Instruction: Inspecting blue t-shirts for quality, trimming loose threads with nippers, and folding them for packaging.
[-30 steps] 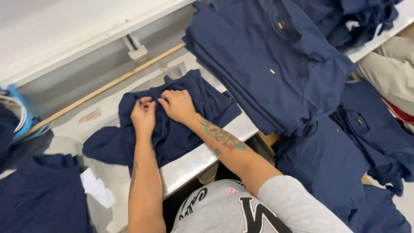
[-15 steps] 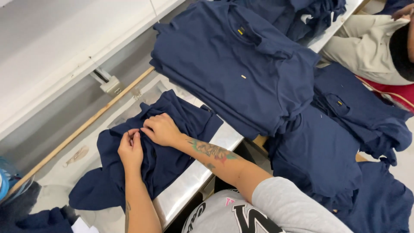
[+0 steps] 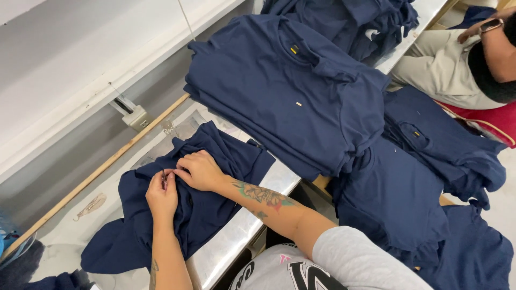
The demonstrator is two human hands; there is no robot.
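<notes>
— Hands first: where do yours sit?

— Your left hand (image 3: pixel 161 194) and right hand (image 3: pixel 200 171) meet on the crumpled navy-blue cotton shirt (image 3: pixel 215 209) that lies spread on the pale grey worktop (image 3: pixel 236 236), just in front of you. The left hand's fingers (image 3: pixel 164 177) are pressed together, pinching a small dark slim object against a fold of the cloth (too small to tell what it is). The right hand's fingers (image 3: pixel 183 164) curl down and grip the same fold from the other side, so the two hands touch.

— And around you?

— Just beside the shirt, to your right, stands a tall stack of folded navy-blue shirts (image 3: pixel 290 91), its lower edge hanging over the worktop's rim. More navy garments (image 3: pixel 403 204) hang below it. A long wooden stick (image 3: pixel 97 174) runs along the far side of the worktop, near a small metal bracket (image 3: pixel 129 110) on the white wall (image 3: pixel 80 59). At the top right sits another person in beige trousers (image 3: pixel 438 67), well apart from your hands.
</notes>
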